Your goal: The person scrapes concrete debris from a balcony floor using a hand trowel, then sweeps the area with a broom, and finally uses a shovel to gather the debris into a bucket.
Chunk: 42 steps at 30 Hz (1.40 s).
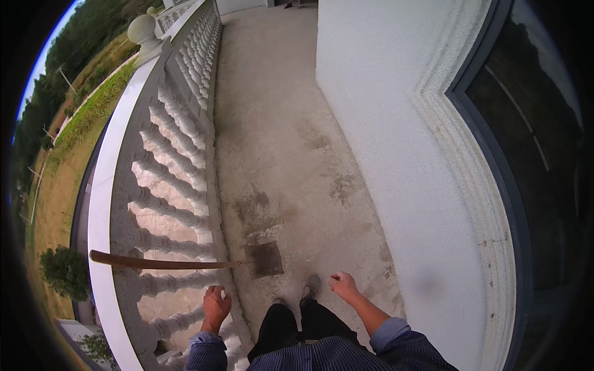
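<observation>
A shovel with a long wooden handle leans on the white balustrade, its grip end resting at the top rail. Its dark square blade is down on the concrete, just ahead of my feet. My left hand hangs beside the balusters, below the handle and apart from it, fingers loosely bent and holding nothing. To the right of my shoes, my right hand is held over the floor with nothing in it, its fingers slightly curled. Neither hand touches the shovel.
The stained concrete walkway runs ahead between the balustrade on my left and a rough white wall on my right. A dark-framed window is set in that wall. Grass and trees lie beyond the rail.
</observation>
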Each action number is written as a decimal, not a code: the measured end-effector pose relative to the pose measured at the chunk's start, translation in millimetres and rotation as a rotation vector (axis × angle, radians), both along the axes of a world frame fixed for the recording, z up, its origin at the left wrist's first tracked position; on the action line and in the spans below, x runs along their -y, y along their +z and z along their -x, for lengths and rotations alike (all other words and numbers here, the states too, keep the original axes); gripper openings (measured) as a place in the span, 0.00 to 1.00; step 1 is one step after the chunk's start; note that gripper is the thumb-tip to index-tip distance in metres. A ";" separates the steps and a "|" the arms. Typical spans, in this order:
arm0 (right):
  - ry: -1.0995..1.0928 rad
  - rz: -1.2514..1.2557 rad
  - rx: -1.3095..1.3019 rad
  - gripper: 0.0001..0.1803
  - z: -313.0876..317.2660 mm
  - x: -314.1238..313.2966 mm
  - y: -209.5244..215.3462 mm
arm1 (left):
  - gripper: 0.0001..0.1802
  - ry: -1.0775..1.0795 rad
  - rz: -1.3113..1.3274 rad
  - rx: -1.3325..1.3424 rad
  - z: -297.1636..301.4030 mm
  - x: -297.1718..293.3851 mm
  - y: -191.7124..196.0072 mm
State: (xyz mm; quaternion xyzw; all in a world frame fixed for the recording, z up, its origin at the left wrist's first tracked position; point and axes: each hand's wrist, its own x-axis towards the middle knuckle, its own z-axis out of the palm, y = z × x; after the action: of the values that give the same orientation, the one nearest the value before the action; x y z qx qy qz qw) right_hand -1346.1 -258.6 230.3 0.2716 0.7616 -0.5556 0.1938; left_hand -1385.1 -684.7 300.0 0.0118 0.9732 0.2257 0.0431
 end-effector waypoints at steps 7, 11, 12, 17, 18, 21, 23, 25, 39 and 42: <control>-0.219 -0.276 -0.047 0.16 -42.2 -2.1 -14.6 | 0.18 -0.343 0.867 -0.142 119.7 60.3 20.5; -0.546 -0.270 0.226 0.18 -124.1 34.5 -33.7 | 0.16 -0.540 1.060 0.342 156.4 124.7 10.5; -0.646 -0.254 0.304 0.18 -152.3 48.0 -37.4 | 0.15 -0.628 0.992 0.422 164.4 127.4 2.2; -0.730 -0.201 0.491 0.18 -234.6 137.4 -38.7 | 0.11 -1.101 0.987 0.313 217.3 185.5 -62.0; -0.781 -0.195 0.496 0.19 -249.9 158.1 -40.2 | 0.11 -1.107 0.965 0.340 218.2 167.7 -62.6; -0.865 -0.165 0.497 0.20 -251.4 202.8 -34.3 | 0.11 -1.217 0.920 0.350 215.3 86.7 -45.7; -0.829 -0.142 0.502 0.21 -250.5 214.9 -15.4 | 0.11 -1.311 0.877 0.339 202.2 25.4 -31.1; -0.907 -0.092 0.440 0.20 -264.6 224.6 -20.4 | 0.11 -1.409 0.833 0.324 176.3 -38.6 -15.7; -1.777 0.037 0.431 0.17 -482.9 340.2 -86.4 | 0.11 -1.783 0.826 0.431 -124.4 -245.1 81.9; -1.908 -0.107 0.396 0.16 -534.9 362.8 -90.8 | 0.11 -1.792 0.910 0.465 -154.1 -254.2 92.5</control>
State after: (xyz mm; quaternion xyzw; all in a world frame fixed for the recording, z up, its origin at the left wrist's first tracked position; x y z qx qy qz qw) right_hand -811.3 -621.4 139.6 0.8710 0.1996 -0.3881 -0.2256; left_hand -1231.0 -430.5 392.5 0.6714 0.5682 -0.2822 0.3830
